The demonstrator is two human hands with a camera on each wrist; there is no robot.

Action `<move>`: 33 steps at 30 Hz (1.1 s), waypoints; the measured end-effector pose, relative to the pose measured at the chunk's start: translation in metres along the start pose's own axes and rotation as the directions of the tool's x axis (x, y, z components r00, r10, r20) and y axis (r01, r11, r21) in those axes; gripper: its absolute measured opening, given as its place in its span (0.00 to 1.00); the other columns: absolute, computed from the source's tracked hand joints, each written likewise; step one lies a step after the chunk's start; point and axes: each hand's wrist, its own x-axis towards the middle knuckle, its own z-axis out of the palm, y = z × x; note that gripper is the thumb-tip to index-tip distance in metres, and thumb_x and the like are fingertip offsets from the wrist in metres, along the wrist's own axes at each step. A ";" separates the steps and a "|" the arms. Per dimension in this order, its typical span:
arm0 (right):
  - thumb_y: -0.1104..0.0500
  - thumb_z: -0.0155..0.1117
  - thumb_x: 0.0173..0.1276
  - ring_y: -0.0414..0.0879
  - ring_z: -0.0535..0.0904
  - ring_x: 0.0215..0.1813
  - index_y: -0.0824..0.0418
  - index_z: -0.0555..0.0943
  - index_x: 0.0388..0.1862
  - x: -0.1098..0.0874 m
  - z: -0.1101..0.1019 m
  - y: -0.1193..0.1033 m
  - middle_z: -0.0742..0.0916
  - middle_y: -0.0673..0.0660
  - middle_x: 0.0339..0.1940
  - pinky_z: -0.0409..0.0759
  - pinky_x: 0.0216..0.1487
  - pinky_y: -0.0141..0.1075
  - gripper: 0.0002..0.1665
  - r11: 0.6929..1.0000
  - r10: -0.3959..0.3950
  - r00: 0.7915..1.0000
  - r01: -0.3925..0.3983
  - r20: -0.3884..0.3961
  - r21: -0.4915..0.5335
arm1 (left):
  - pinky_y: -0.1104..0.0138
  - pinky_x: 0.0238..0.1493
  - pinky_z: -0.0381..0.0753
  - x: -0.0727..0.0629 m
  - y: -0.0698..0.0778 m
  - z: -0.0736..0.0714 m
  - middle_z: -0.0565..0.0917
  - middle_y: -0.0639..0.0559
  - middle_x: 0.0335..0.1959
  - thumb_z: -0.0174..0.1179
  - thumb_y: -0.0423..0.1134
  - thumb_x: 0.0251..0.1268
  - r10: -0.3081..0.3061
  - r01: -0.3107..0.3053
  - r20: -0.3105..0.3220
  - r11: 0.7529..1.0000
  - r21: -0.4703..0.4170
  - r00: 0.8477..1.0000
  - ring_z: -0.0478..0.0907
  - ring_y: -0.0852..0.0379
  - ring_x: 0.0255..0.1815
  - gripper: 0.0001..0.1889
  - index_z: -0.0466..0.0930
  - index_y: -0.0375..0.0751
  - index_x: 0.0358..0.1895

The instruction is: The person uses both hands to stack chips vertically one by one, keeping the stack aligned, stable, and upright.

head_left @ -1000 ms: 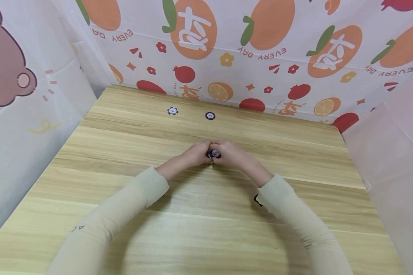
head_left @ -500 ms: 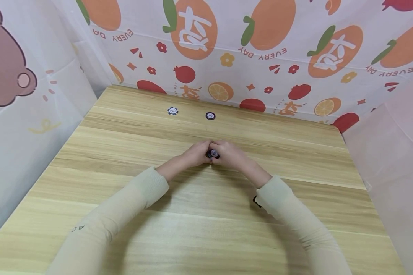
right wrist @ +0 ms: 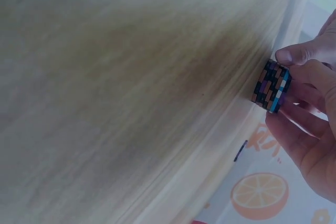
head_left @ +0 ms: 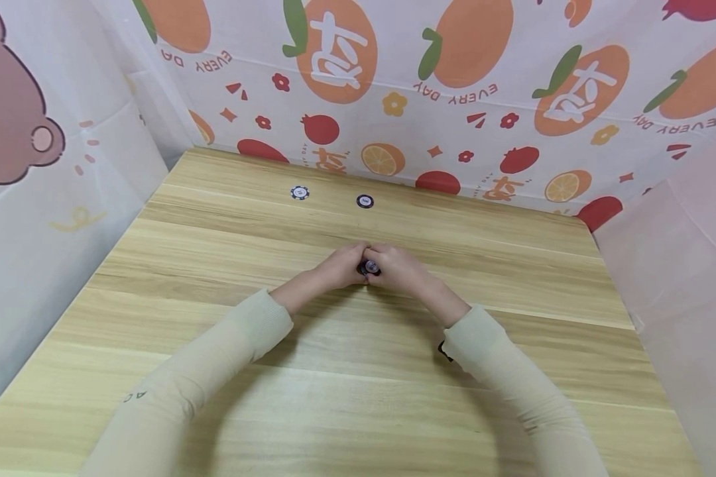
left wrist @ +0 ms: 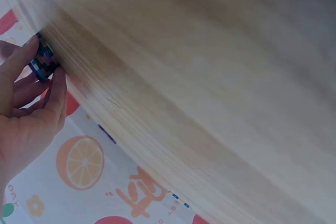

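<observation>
between the hands (head_left: 397, 267), the chip stack (head_left: 371, 266) has shifted slightly left.

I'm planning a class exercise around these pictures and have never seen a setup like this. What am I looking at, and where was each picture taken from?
There is no machine here: a person is working with two bare hands, wearing three small cameras. The wide picture comes from the head, looking forward and down. The other two come from the wrists; they look tilted, and each shows the work close up, with fingers at the edge.

The left hand and right hand meet around a stack of chips, with fingers of both gripping it. Its side shows bands of several colours.

Farther back on the wooden table lie two loose chips: a blue-and-white one and a darker one. Behind the table hangs a fruit-printed sheet.
</observation>
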 end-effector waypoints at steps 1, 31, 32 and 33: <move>0.58 0.67 0.57 0.52 0.76 0.50 0.66 0.77 0.49 -0.001 0.000 0.000 0.81 0.61 0.48 0.74 0.50 0.40 0.22 1.000 0.002 1.000 -0.001 -0.010 0.020 | 0.59 0.56 0.68 0.000 0.000 0.000 0.73 0.35 0.53 0.69 0.32 0.48 -0.001 0.001 -0.001 1.000 0.000 1.000 0.71 0.42 0.54 0.34 0.64 0.25 0.58; 0.61 0.66 0.58 0.46 0.78 0.42 0.67 0.79 0.46 -0.013 -0.001 0.016 0.83 0.56 0.40 0.75 0.45 0.35 0.18 0.948 0.184 0.979 -0.201 0.090 0.248 | 0.64 0.39 0.75 -0.001 -0.008 -0.008 0.81 0.46 0.31 0.66 0.30 0.50 0.016 -0.016 0.007 1.000 0.006 1.000 0.76 0.52 0.34 0.11 0.80 0.31 0.37; 0.61 0.67 0.58 0.45 0.78 0.42 0.67 0.79 0.46 -0.013 -0.001 0.016 0.83 0.56 0.40 0.75 0.46 0.35 0.18 0.948 0.185 0.979 -0.202 0.090 0.244 | 0.64 0.39 0.75 -0.001 -0.008 -0.008 0.81 0.45 0.31 0.67 0.30 0.50 0.011 -0.011 0.007 1.000 0.004 1.000 0.76 0.52 0.34 0.11 0.80 0.30 0.38; 0.61 0.67 0.57 0.45 0.78 0.42 0.67 0.79 0.46 -0.013 -0.001 0.015 0.83 0.56 0.40 0.75 0.46 0.35 0.19 0.948 0.186 0.978 -0.203 0.091 0.246 | 0.64 0.39 0.75 -0.002 -0.007 -0.008 0.81 0.45 0.31 0.67 0.30 0.49 0.005 -0.005 0.008 1.000 0.002 1.000 0.76 0.52 0.35 0.12 0.80 0.30 0.38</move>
